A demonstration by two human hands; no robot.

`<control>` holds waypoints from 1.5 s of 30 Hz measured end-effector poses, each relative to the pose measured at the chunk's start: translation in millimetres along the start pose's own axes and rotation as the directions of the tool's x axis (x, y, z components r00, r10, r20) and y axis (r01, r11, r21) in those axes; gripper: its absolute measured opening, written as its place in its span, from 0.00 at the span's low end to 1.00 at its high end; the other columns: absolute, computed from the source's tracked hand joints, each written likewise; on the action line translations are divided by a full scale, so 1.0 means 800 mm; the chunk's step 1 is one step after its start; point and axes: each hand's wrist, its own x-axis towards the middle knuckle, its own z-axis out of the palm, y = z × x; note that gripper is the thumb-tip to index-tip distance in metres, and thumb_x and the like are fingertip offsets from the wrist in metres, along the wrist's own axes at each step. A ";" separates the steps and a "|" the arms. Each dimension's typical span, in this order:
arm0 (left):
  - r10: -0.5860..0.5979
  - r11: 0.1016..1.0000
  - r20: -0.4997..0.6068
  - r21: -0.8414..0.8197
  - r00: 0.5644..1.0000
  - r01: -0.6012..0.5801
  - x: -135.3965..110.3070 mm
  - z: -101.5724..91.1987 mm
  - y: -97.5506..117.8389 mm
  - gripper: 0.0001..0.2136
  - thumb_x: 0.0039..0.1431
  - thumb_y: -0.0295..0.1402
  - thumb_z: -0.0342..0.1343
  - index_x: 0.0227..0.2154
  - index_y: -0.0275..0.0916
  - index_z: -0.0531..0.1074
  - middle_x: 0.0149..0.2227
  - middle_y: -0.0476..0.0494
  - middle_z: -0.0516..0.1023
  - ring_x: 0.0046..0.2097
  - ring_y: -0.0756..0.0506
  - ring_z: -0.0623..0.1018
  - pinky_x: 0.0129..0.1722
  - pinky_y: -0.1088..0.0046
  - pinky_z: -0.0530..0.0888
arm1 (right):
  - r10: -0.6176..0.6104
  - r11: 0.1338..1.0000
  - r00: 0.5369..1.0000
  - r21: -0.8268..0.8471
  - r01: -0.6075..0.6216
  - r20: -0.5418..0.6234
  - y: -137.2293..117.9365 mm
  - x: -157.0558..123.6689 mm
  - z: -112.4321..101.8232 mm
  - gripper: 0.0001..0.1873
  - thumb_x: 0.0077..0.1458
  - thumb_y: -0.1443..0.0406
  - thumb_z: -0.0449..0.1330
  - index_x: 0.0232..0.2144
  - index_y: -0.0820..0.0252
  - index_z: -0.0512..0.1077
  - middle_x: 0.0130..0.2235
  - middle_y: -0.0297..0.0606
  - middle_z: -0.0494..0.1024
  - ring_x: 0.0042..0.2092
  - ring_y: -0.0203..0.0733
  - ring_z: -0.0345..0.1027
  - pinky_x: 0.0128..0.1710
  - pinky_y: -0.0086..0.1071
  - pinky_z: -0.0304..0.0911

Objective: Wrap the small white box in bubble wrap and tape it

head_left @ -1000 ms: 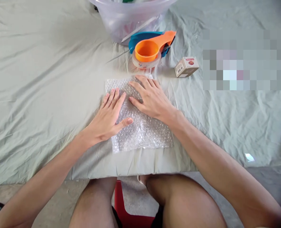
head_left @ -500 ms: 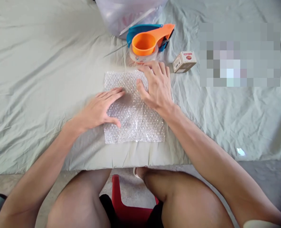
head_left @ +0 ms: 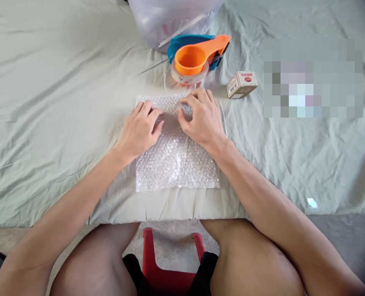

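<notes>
A square sheet of clear bubble wrap [head_left: 176, 164] lies flat on the cloth in front of me. My left hand [head_left: 141, 127] rests on its upper left part, fingers bent and the thumb apart from them. On the upper right part is my right hand [head_left: 202, 115], its fingers curved forward near the far edge and the thumb held away. Neither hand is closed around anything that shows; the undersides of the fingers are hidden. Just beyond the right hand stands an orange and blue tape dispenser [head_left: 215, 45] with a roll of clear tape [head_left: 182, 78].
A small printed cardboard box [head_left: 241, 85] sits right of the dispenser. Behind them is a translucent plastic bag or tub [head_left: 173, 20]. The green cloth [head_left: 62, 102] is wrinkled and ends at a front edge. A red stool [head_left: 167, 279] shows between my legs.
My left hand has shifted up and to the right over the bubble wrap, its fingers bending. The right hand's fingers have drawn back and curled a little.
</notes>
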 end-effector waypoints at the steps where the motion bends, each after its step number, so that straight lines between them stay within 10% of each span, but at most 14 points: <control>1: 0.012 1.000 0.010 0.003 1.000 -0.012 -0.002 0.001 -0.002 0.15 0.80 0.35 0.52 0.61 0.41 0.78 0.62 0.34 0.79 0.68 0.29 0.78 0.70 0.43 0.77 | 0.000 1.000 1.000 -0.002 0.000 -0.006 0.001 -0.001 0.000 0.18 0.78 0.53 0.53 0.60 0.49 0.77 0.61 0.50 0.80 0.66 0.66 0.72 0.67 0.67 0.71; 24: 0.055 0.995 0.124 -0.095 0.991 -0.043 0.001 -0.009 -0.032 0.26 0.81 0.44 0.45 0.72 0.40 0.70 0.80 0.35 0.69 0.80 0.30 0.68 0.80 0.43 0.65 | -0.012 0.999 0.997 -0.032 0.014 0.071 0.016 0.001 0.003 0.18 0.79 0.54 0.53 0.61 0.52 0.75 0.61 0.52 0.78 0.66 0.66 0.70 0.68 0.67 0.67; 28: 0.048 0.998 0.116 -0.055 0.992 -0.042 0.001 -0.007 -0.032 0.26 0.77 0.44 0.51 0.72 0.39 0.71 0.79 0.34 0.69 0.79 0.29 0.70 0.79 0.43 0.66 | 0.049 0.999 0.985 -0.001 -0.050 -0.163 0.040 0.007 -0.009 0.18 0.79 0.62 0.48 0.58 0.46 0.76 0.61 0.49 0.80 0.65 0.64 0.71 0.70 0.70 0.62; 32: 0.042 0.998 0.114 -0.042 0.993 -0.037 0.001 -0.006 -0.032 0.26 0.77 0.44 0.51 0.72 0.39 0.71 0.79 0.34 0.70 0.79 0.29 0.71 0.79 0.43 0.66 | 0.193 0.974 0.809 0.009 -0.227 -0.556 0.103 0.011 -0.013 0.20 0.76 0.61 0.57 0.67 0.48 0.71 0.77 0.53 0.67 0.77 0.68 0.56 0.77 0.75 0.46; 35: 0.041 0.998 0.111 -0.048 0.993 -0.035 0.001 -0.004 -0.032 0.27 0.77 0.44 0.51 0.72 0.39 0.71 0.79 0.34 0.70 0.79 0.29 0.71 0.79 0.44 0.66 | 0.309 0.949 0.732 0.149 -0.277 -0.607 0.159 0.011 0.007 0.23 0.75 0.50 0.61 0.67 0.43 0.69 0.79 0.51 0.62 0.79 0.72 0.48 0.75 0.79 0.40; 40: 0.050 0.997 0.095 -0.057 0.994 -0.045 0.001 -0.003 -0.033 0.27 0.77 0.44 0.51 0.71 0.37 0.71 0.78 0.33 0.70 0.78 0.29 0.71 0.78 0.43 0.67 | 0.376 0.918 0.761 0.324 -0.229 -0.528 0.188 0.017 0.026 0.30 0.70 0.45 0.67 0.66 0.41 0.65 0.64 0.49 0.74 0.65 0.65 0.65 0.69 0.71 0.58; 45: 0.062 0.996 0.088 -0.075 0.994 -0.055 0.001 -0.002 -0.036 0.25 0.78 0.44 0.51 0.70 0.39 0.72 0.78 0.33 0.71 0.77 0.28 0.72 0.77 0.41 0.67 | 0.171 0.931 0.829 0.363 0.042 -0.533 0.122 0.022 -0.007 0.36 0.67 0.48 0.70 0.69 0.45 0.62 0.70 0.49 0.72 0.69 0.64 0.70 0.73 0.67 0.65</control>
